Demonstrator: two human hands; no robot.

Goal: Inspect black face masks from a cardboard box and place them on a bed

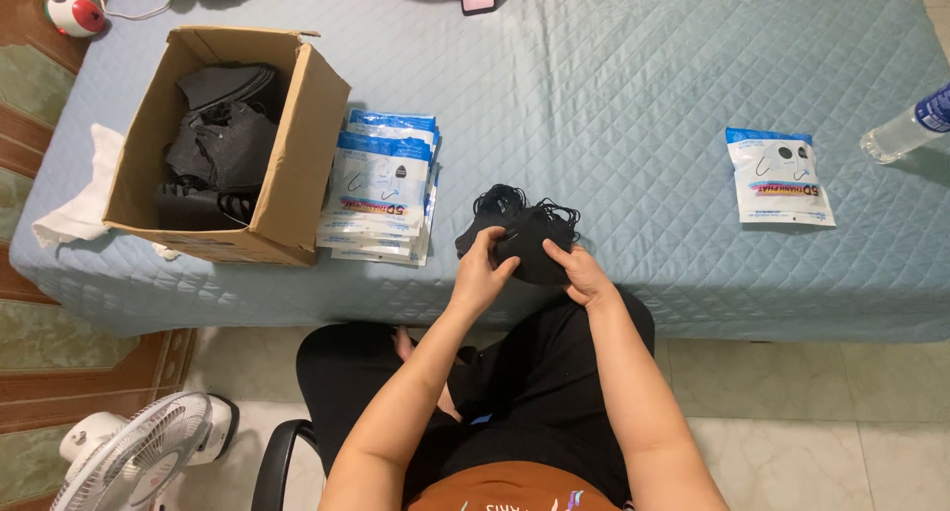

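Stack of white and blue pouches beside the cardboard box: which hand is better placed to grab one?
Left, probably. The left hand sits on the pile of black fabric masks, on the side nearer the stack of white and blue pouches. The right hand is across the pile, farther away.

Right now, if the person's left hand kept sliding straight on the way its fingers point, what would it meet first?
The left hand already touches the bundle of black masks, fingers pointing up and right across the bed. Past the bundle, only bare blue quilted cover seems to lie in that line, though depth is hard to judge.
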